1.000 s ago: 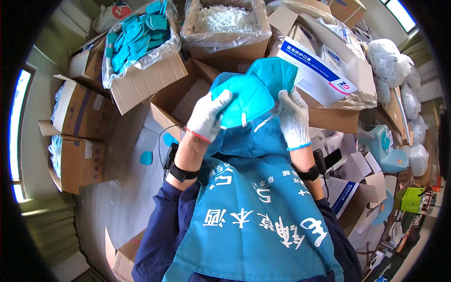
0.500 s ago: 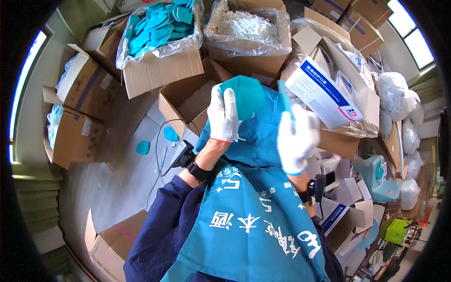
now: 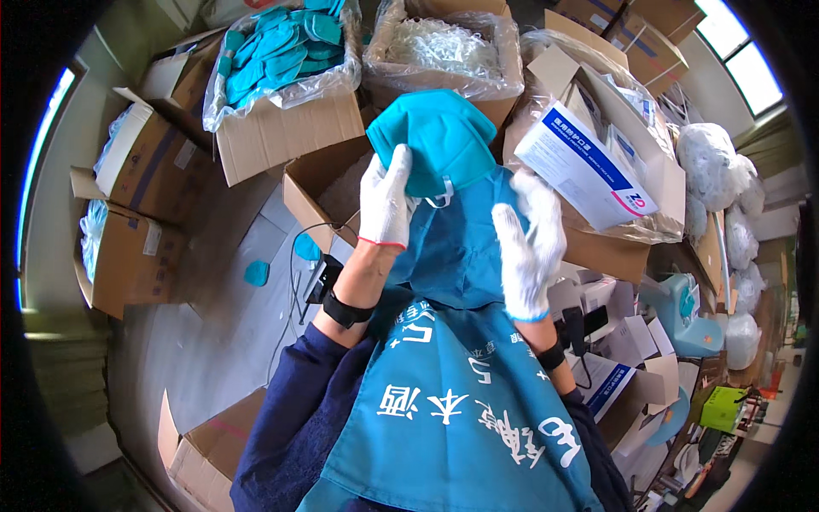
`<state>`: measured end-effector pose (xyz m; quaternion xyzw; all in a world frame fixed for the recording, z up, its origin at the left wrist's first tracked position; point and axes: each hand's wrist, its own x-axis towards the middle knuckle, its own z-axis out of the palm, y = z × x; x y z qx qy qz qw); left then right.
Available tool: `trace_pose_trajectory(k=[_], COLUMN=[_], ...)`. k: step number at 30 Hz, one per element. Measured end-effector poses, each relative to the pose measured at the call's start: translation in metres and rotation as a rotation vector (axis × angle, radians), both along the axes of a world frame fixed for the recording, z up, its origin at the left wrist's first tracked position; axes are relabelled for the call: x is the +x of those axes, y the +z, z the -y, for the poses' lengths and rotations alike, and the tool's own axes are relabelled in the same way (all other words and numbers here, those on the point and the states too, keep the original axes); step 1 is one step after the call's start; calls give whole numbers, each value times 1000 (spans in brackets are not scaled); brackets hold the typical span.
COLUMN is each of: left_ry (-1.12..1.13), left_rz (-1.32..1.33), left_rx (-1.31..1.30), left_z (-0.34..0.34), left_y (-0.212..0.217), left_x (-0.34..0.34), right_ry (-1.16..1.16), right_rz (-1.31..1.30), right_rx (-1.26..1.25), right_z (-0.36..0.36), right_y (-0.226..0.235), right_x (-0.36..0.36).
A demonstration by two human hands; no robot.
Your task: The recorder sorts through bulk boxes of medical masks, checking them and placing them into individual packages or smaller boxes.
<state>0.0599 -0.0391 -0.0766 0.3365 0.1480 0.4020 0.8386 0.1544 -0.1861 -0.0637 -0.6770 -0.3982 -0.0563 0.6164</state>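
Observation:
A teal face mask (image 3: 439,136), opened into a cup shape, is held up in front of me. My left hand (image 3: 386,194), in a white knitted glove, grips its left edge between thumb and fingers. White straps hang at the mask's lower edge. My right hand (image 3: 531,239), gloved the same way, is raised to the right of the mask with fingers and thumb apart, holding nothing. Below both hands lies the blue apron (image 3: 444,401) with white lettering over my lap.
Ahead stand a carton (image 3: 290,124) heaped with teal masks and a carton (image 3: 444,90) of white straps. A white-and-blue box (image 3: 584,166) leans on the right carton. Two masks lie on the grey floor (image 3: 230,333). Opened white boxes and a teal machine (image 3: 682,320) are at right.
The mask in my left hand has opened wider and turned to show its outer front. My right hand, blurred before, has stilled beside it with its fingers apart.

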Motion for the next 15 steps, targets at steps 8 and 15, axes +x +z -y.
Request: trace_pose_trajectory(k=[8,15], left_ry=[61,-228], left_rz=[-138,-115], left_rx=[214,-106], left_z=[30,17], left_y=[-14,-24], left_x=[20,13], right_ry=[35,135], right_rz=[-596,-606], right_rx=[106,134], right_z=[-4,-15], right_y=[-8,-20], right_x=[4,24])
